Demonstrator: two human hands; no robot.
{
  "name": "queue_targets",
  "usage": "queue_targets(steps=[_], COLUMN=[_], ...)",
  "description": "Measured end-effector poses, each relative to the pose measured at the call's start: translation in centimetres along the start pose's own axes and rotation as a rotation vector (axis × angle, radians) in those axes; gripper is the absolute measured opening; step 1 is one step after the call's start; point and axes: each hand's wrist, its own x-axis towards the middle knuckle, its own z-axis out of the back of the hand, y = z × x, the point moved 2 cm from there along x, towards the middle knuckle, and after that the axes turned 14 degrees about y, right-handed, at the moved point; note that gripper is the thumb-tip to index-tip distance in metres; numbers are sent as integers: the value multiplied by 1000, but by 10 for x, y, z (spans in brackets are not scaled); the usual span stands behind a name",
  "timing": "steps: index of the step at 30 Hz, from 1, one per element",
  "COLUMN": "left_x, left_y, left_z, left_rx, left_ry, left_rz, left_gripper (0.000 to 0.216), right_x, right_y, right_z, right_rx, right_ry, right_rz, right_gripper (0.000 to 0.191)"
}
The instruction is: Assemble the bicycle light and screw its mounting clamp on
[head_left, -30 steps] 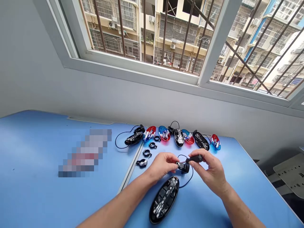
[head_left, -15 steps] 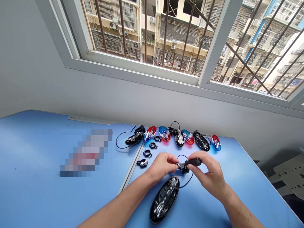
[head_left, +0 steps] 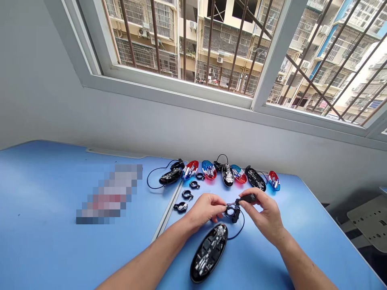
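My left hand [head_left: 204, 210] pinches a small black ring clamp [head_left: 233, 212] just above the blue table [head_left: 60, 241]. My right hand [head_left: 263, 215] grips a short screwdriver with a black handle [head_left: 248, 198], its metal tip pointing at the clamp. A thin black wire [head_left: 240, 230] runs from the clamp to a black oval light base [head_left: 209, 252] that lies flat below my hands, its circuit board showing.
Along the back of the table lies a row of red-and-blue oval covers [head_left: 208, 169] and black bases [head_left: 255, 178]. Three loose black clamps [head_left: 187, 195] sit left of my hands. A seam [head_left: 166, 215] splits the table. A white perforated chair [head_left: 367, 221] stands at the right.
The clamp has turned in my left fingers so its ring now shows, and both hands have dropped slightly toward the table. The screwdriver stays at the clamp.
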Motion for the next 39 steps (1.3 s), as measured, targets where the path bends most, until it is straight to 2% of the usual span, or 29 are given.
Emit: queue_targets(steps=[4, 12, 20, 24, 30, 33, 39], left_x=[0, 1, 1, 2, 0, 1, 5], left_y=[0, -1, -1, 0, -1, 2, 5], left_z=[0, -1, 0, 0, 4, 3, -2], left_rx=[12, 37, 86, 164, 352, 359, 225], left_ry=[17, 27, 90, 118, 93, 83, 64], left_rz=[1, 3, -26, -55, -152, -125, 10], left_gripper=[23, 19, 23, 18, 6, 10, 24], right_x=[1, 1, 2, 3, 3, 3, 2], right_y=[-4, -4, -5, -5, -7, -9, -11], right_z=[0, 0, 2, 2, 1, 0, -7], right_rx=[50, 70, 89, 106, 111, 115, 102], right_ry=[-31, -41, -50, -35, -22, -23, -31], right_rz=[-57, -83, -101, -102, -108, -111, -93], right_gripper=[8, 7, 8, 8, 7, 8, 7])
